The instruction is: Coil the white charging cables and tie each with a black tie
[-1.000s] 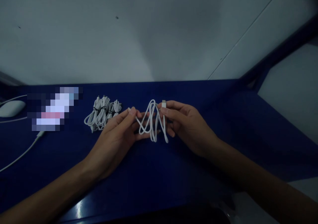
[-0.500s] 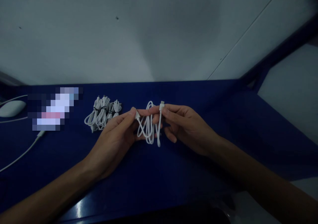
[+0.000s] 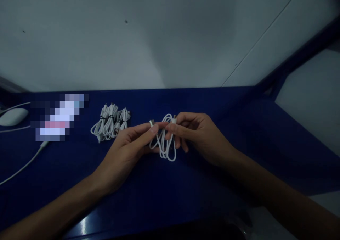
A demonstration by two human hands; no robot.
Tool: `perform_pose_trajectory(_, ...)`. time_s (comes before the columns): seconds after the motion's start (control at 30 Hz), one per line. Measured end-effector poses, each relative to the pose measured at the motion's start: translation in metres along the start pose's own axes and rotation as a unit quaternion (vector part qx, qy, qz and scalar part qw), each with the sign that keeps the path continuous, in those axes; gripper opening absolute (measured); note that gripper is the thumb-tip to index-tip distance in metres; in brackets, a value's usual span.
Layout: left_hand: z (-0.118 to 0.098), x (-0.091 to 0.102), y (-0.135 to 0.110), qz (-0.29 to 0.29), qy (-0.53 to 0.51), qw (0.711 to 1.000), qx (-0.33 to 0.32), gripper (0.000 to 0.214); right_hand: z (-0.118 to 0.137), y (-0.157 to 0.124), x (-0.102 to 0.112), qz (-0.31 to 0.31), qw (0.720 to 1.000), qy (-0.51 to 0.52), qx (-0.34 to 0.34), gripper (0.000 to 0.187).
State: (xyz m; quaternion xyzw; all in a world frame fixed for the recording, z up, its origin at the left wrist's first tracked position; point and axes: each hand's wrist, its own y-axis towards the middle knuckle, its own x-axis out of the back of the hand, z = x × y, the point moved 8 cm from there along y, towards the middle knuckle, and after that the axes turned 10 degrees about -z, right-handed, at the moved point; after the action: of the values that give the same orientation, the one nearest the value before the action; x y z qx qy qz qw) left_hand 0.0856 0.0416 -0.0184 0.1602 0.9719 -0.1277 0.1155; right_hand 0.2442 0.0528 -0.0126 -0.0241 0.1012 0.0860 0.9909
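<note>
Between my two hands hangs a white USB cable (image 3: 172,158), gathered in loose loops. My left hand (image 3: 130,140) pinches it near one end, where a metal plug points up past the thumb. My right hand (image 3: 198,132) closes thumb and forefinger on the loops just below the other plug, which also points upward. Some of the cable is hidden behind my fingers. Beyond my left hand lie several white cables in tied bundles (image 3: 108,121), held by dark ties.
A blurred-out, lit device (image 3: 61,117) rests at the left with a white cable leading from it. Beside it is a white rounded object (image 3: 13,117). The table (image 3: 159,201) is blue, with a grey wall (image 3: 106,55) along its back edge.
My right hand has shifted slightly left and down onto the loops, and the plugs sit closer together. My left hand now holds its end with the metal plug exposed above the thumb.
</note>
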Motion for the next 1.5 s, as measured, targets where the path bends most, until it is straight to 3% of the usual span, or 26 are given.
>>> perform_pose_trajectory(0.17,0.001,-0.001,0.000,0.005,-0.020,1.000,-0.003,0.031,0.004,-0.001,0.000,-0.007,1.000,-0.022,0.012,0.025)
perform_pose_trajectory(0.6,-0.002,0.009,0.005,-0.038,0.004,0.999,-0.021,0.025,-0.002,-0.003,-0.008,0.052,0.999,0.013,-0.002,0.030)
perform_pose_trajectory(0.9,0.001,0.015,0.004,-0.075,0.015,0.997,-0.003,0.022,-0.002,-0.004,-0.006,0.028,0.999,-0.025,-0.014,0.026)
perform_pose_trajectory(1.07,-0.002,0.010,0.003,-0.059,0.030,0.998,-0.017,0.022,-0.002,-0.002,-0.005,0.012,1.000,0.002,-0.023,0.020)
perform_pose_trajectory(1.5,0.000,0.005,0.003,-0.025,0.026,0.999,-0.029,0.026,0.002,-0.003,-0.001,-0.030,0.998,-0.053,0.004,0.029)
